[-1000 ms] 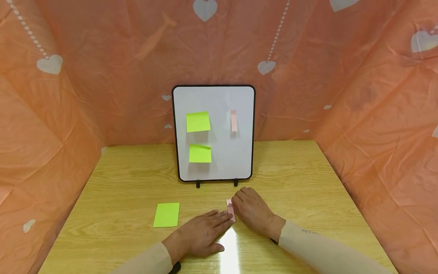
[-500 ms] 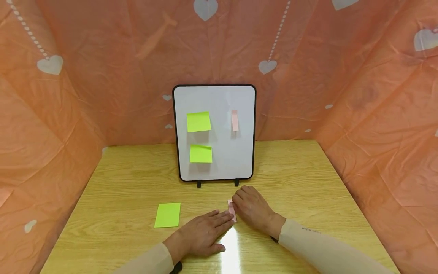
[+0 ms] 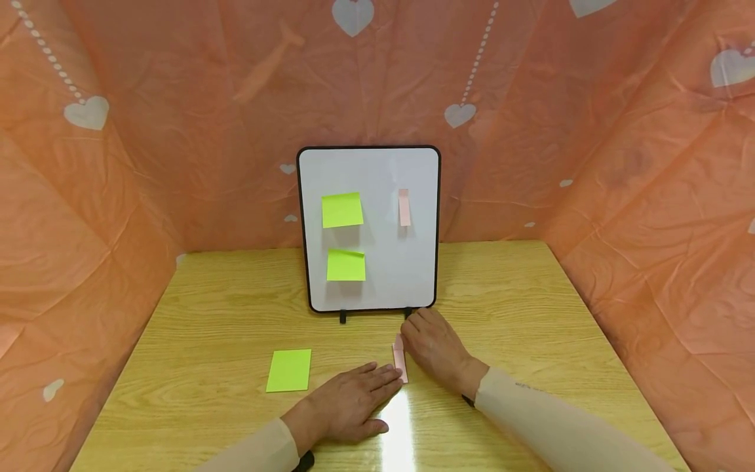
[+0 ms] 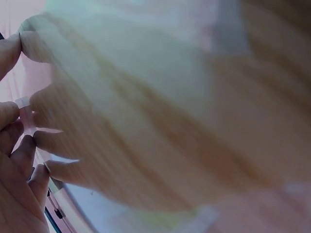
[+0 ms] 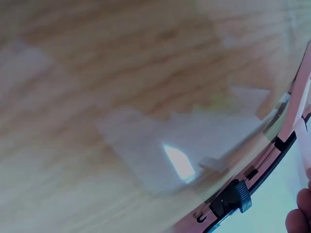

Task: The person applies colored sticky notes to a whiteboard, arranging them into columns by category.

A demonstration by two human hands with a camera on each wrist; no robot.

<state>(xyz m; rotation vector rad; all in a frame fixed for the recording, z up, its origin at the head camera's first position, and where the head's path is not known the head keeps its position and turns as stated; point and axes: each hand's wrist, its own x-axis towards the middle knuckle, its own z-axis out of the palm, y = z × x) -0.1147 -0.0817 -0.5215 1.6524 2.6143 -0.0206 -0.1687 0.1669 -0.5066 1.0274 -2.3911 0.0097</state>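
Observation:
On the table in the head view lies a narrow pink sticky note pad (image 3: pixel 400 368). My left hand (image 3: pixel 350 403) lies flat, with its fingertips pressing the pad's lower end. At the upper end, my right hand (image 3: pixel 436 347) has curled fingers and pinches the top pink sticky note (image 3: pixel 398 341), which is partly lifted from the pad. The right fingertips are hidden behind the hand's back. In the left wrist view, the left hand (image 4: pixel 22 189) shows at the left edge beside its reflection. Only a few fingertips (image 5: pixel 299 221) of the right hand show in the right wrist view.
A whiteboard (image 3: pixel 383 288) in a black frame stands on small feet behind the hands. It bears an upper green note (image 3: pixel 342 211), a lower green note (image 3: pixel 346 267) and a pink strip (image 3: pixel 404 208). A green sticky note pad (image 3: pixel 289 370) lies left on the wooden table (image 3: pixel 206 314).
My right hand has moved slightly up, toward the whiteboard, and the top pink note has come up with it at its far end. My left hand has stayed in place.

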